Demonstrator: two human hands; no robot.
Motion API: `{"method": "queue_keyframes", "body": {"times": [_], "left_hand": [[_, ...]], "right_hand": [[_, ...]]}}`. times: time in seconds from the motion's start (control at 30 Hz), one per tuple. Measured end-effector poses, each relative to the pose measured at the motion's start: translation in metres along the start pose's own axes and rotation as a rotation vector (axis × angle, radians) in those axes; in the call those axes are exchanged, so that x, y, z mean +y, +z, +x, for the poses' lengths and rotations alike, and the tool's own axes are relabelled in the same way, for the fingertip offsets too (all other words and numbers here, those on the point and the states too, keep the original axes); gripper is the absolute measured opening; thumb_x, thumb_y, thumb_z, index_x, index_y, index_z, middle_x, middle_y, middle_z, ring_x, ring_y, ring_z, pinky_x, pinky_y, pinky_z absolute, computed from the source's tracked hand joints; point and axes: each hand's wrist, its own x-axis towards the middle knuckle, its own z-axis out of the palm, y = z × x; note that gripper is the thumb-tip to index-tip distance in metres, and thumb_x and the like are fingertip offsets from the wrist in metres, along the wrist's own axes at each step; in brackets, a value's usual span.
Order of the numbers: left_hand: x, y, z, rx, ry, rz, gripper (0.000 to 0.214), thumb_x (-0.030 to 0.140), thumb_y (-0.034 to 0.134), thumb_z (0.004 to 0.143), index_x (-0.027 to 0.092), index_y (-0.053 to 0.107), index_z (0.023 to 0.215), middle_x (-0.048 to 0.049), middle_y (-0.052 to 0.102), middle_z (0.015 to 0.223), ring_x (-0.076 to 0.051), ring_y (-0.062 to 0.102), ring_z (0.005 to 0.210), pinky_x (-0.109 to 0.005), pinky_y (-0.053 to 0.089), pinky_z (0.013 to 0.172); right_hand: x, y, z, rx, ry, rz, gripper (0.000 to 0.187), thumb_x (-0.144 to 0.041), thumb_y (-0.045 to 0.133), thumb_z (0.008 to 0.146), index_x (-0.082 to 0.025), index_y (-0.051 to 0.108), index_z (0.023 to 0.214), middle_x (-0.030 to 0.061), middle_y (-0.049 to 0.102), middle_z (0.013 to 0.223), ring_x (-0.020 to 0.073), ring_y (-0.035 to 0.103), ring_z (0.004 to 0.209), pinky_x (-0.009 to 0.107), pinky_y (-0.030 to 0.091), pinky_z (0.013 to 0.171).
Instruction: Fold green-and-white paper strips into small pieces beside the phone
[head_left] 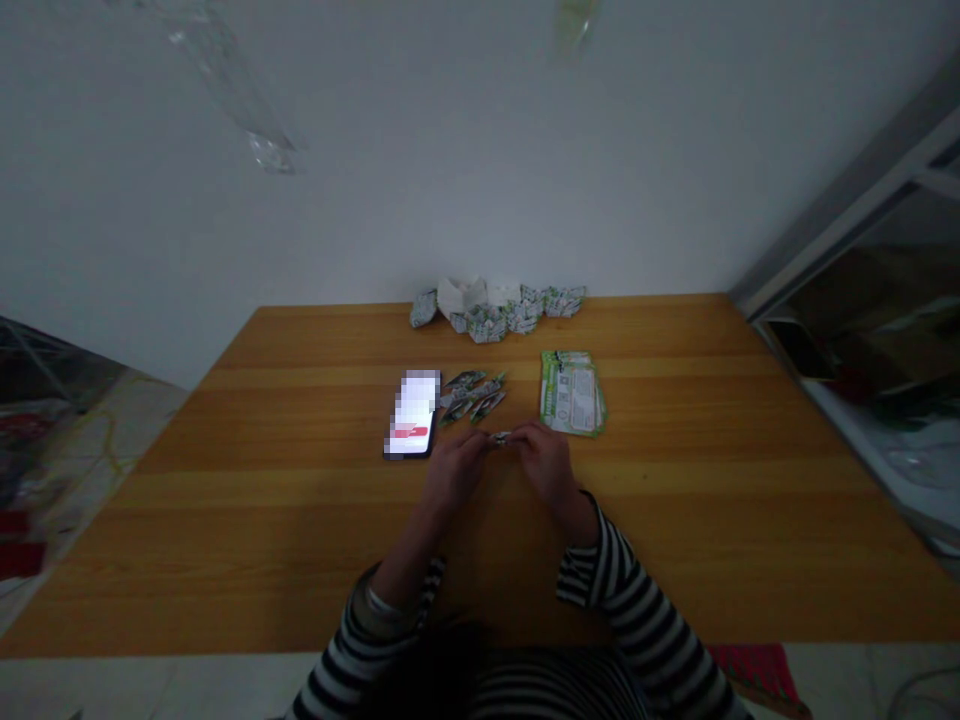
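Note:
Both hands meet over the middle of the wooden table [315, 500]. Between their fingertips is a small folded piece of printed paper [500, 438], gripped at its left end by my left hand [456, 468] and at its right end by my right hand [546, 465]. The fingers of both hands are closed and partly hide it. Just beyond my left hand lies a loose cluster of narrow folded paper pieces [472, 392], dark and green. Near my right hand is a stack of flat green-and-white printed sheets [574, 395].
A phone [412, 415] with a lit screen lies left of the folded pieces. Along the wall [480, 150] sits a row of bulkier folded paper shapes [487, 322] with some white paper [459, 294]. A framed glass panel [862, 290] stands at the right.

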Motion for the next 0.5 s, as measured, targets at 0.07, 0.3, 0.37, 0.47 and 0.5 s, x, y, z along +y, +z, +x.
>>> {"method": "queue_keyframes", "body": {"times": [0.07,0.3,0.37,0.47,0.5], "left_hand": [[0.001,-0.002,0.003,-0.012,-0.038,-0.017,0.014,0.02,0.059,0.086,0.02,0.073,0.082,-0.0059,0.074,0.086,-0.018,0.068,0.079,-0.027,0.052,0.074],[-0.001,-0.014,0.021,-0.238,-0.175,-0.317,0.011,0.028,0.068,0.079,0.017,0.07,0.076,-0.0068,0.076,0.09,-0.022,0.07,0.087,-0.033,0.054,0.08],[-0.005,-0.016,0.023,-0.265,-0.221,-0.412,0.017,0.029,0.067,0.08,0.016,0.069,0.09,-0.0073,0.077,0.091,-0.021,0.071,0.085,-0.032,0.055,0.077],[-0.006,-0.022,0.026,-0.358,-0.148,-0.423,0.03,0.027,0.064,0.081,0.016,0.066,0.109,-0.0085,0.076,0.1,-0.022,0.071,0.09,-0.033,0.054,0.079],[-0.005,-0.025,0.028,-0.397,-0.095,-0.366,0.026,0.026,0.062,0.083,0.016,0.069,0.105,-0.0085,0.076,0.102,-0.022,0.07,0.091,-0.032,0.053,0.081]], "right_hand": [[0.002,0.001,-0.001,-0.008,-0.027,-0.034,0.021,-0.015,0.056,0.087,-0.022,0.073,0.077,0.0056,0.071,0.078,0.0193,0.065,0.074,0.031,0.053,0.072],[0.002,-0.002,-0.003,-0.076,-0.176,-0.077,0.025,-0.017,0.051,0.092,-0.023,0.074,0.086,0.0067,0.072,0.087,0.0195,0.066,0.082,0.032,0.053,0.076],[0.002,-0.004,-0.004,-0.105,-0.221,-0.089,0.025,-0.017,0.05,0.093,-0.023,0.074,0.089,0.0076,0.072,0.09,0.02,0.065,0.084,0.033,0.052,0.078],[0.002,-0.007,-0.003,-0.146,-0.268,-0.126,0.026,-0.016,0.049,0.094,-0.023,0.074,0.091,0.008,0.072,0.092,0.0203,0.065,0.086,0.033,0.052,0.079],[0.003,-0.008,-0.003,-0.148,-0.28,-0.144,0.026,-0.016,0.049,0.094,-0.022,0.074,0.091,0.0081,0.071,0.092,0.0202,0.064,0.085,0.033,0.052,0.079]]}}
